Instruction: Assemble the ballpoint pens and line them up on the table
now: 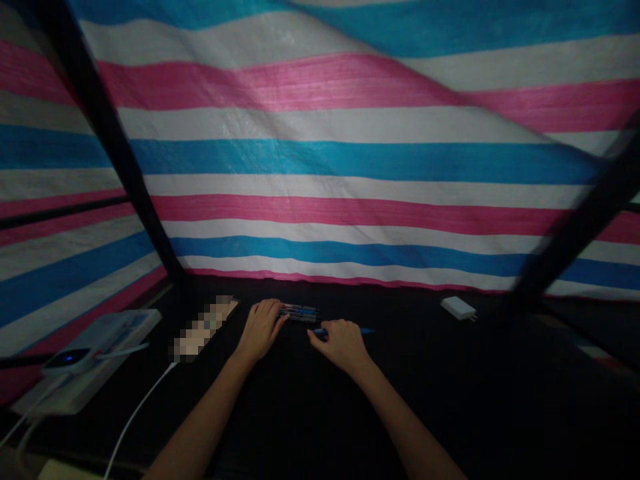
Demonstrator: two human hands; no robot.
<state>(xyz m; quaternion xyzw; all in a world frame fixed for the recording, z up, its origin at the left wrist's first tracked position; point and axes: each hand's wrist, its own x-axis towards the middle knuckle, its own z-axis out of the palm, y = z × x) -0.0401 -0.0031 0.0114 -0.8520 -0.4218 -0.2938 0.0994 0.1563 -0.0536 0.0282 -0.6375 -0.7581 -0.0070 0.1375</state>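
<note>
Several pens lie side by side on the black table, their left ends under or between the fingers of my left hand. That hand is curled around those ends. Just to the right and nearer to me, my right hand has its fingers closed on a blue pen. The blue pen lies roughly level, one end sticking out left by the thumb and the other out to the right; its middle is hidden by my fingers. Whether it touches the table I cannot tell.
A phone-like object, blurred out, lies left of my left hand with a white cable. Further left is a white box with a lit device. A white charger sits at right. Striped sheeting and dark posts surround the table.
</note>
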